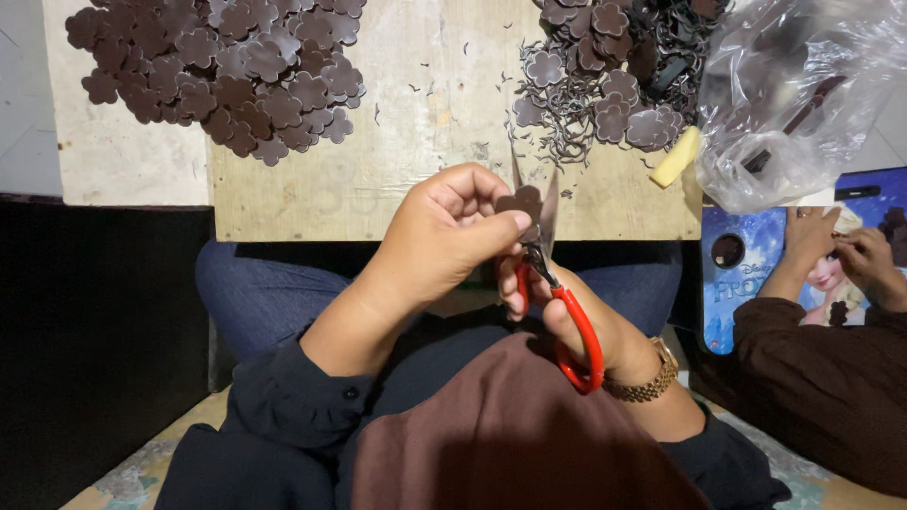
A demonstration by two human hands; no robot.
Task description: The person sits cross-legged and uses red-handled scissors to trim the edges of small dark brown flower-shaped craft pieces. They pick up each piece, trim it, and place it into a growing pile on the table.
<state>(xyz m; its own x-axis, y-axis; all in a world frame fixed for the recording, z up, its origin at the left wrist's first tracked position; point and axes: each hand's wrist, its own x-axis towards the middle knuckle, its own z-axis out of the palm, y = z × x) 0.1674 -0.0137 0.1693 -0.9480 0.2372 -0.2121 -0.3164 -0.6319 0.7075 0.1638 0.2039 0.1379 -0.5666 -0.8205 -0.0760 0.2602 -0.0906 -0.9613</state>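
Brown flower piece (522, 201) pinched in left hand (444, 236) between thumb and fingertips, held just below the near edge of the tabletop (425, 85), over the lap. Right hand (576, 321) clamped around the red handles of the scissors (553, 283); blades slightly apart, one on each side of the piece. Hands nearly touching at the piece.

Scissors' long axis runs from the handles near the right wrist up and away to the tips, which point toward the tabletop and reach just over its edge. Piece is round-lobed, no clear long axis; flat face toward the camera.

Progress, judged: big heap of neat flowers (227, 66) on the tabletop's far left looks like finished stock. Far right of the tabletop holds a smaller heap (614, 85) mixed with thin curly trimmings (557, 132), seemingly still to be cut. So a good share looks done, a fair batch left, one piece mid-trim.

Yellow lump (676, 157) and clear plastic bag (794, 85) at the tabletop's right end. Right of the tabletop, another person's hands (841, 250) handle a small piece over a blue picture board (756, 255).
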